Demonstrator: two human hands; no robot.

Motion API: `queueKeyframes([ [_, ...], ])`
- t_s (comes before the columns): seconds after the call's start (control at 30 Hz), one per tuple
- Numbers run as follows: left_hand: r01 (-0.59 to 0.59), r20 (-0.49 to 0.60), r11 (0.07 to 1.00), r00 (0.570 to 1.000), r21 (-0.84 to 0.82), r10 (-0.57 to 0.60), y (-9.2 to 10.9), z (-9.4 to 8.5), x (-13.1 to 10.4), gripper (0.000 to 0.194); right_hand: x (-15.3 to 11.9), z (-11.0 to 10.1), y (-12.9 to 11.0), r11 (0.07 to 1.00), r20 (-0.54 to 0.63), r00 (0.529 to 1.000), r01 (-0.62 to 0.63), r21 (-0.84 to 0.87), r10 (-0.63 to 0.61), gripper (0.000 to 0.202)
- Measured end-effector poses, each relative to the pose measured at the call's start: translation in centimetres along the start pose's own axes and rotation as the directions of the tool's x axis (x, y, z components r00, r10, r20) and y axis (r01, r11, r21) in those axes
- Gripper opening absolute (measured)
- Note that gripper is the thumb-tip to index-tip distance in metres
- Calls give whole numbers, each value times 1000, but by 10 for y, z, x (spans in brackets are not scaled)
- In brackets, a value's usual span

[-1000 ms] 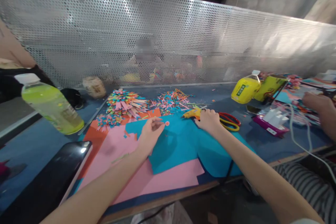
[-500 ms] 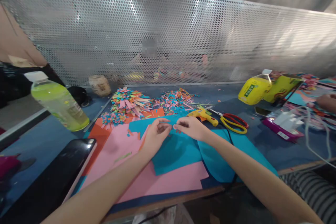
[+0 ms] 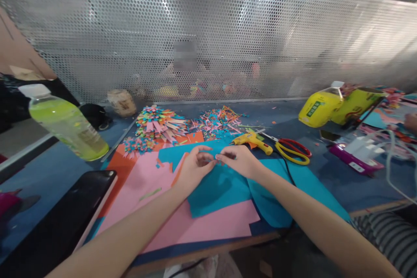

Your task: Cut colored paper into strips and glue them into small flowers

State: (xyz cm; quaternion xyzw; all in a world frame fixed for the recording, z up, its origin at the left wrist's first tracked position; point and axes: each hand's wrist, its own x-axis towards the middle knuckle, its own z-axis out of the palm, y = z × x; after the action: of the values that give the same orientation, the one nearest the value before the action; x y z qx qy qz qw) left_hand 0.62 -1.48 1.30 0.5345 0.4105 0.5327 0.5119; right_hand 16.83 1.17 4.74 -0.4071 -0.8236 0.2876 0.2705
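My left hand (image 3: 195, 166) and my right hand (image 3: 239, 160) meet at their fingertips above a blue paper sheet (image 3: 218, 197). Both are closed in a pinch; whatever sits between the fingers is too small to make out. Under the blue sheet lies pink paper (image 3: 202, 228), with orange paper (image 3: 122, 167) showing at its left. A cone of folded paper strips (image 3: 159, 124) stands beyond my left hand, and a heap of cut paper strips (image 3: 218, 121) lies behind both hands. Close to my right hand rest a yellow glue gun (image 3: 252, 140) and red-and-yellow scissors (image 3: 291, 150).
A bottle of green drink (image 3: 68, 124) leans at the left, above a black phone-like slab (image 3: 61, 217). A yellow bottle (image 3: 321, 108) and a purple power strip (image 3: 355, 160) are at the right. Perforated metal (image 3: 215, 39) closes off the back. Another person's hand (image 3: 411, 122) shows at the right edge.
The view has shifted slightly. My hands stay fingertip to fingertip over the blue sheet, with only small finger movements.
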Motion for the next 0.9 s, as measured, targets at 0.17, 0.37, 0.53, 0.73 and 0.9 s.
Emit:
queueKeyframes([
  [0.17,9,-31,1000,999,-5,-9,-2,-1,1,37,-3,0,2,996,-43,998,42,-82,-46,28],
  [0.37,16,-7,999,1000,-40,-16,0,-1,0,38,-3,0,4,990,-102,987,112,-87,-121,31],
  [0.53,19,-6,996,1000,-86,-19,-1,-2,0,39,-3,-1,4,985,-122,981,141,-104,-153,33],
  [0.73,8,-7,995,1000,-97,-9,-5,-2,1,39,-3,0,4,977,-114,977,163,-139,-179,31],
  [0.9,11,-2,990,1000,-138,-11,-8,-3,2,38,-3,1,6,961,-103,975,174,-215,-199,29],
])
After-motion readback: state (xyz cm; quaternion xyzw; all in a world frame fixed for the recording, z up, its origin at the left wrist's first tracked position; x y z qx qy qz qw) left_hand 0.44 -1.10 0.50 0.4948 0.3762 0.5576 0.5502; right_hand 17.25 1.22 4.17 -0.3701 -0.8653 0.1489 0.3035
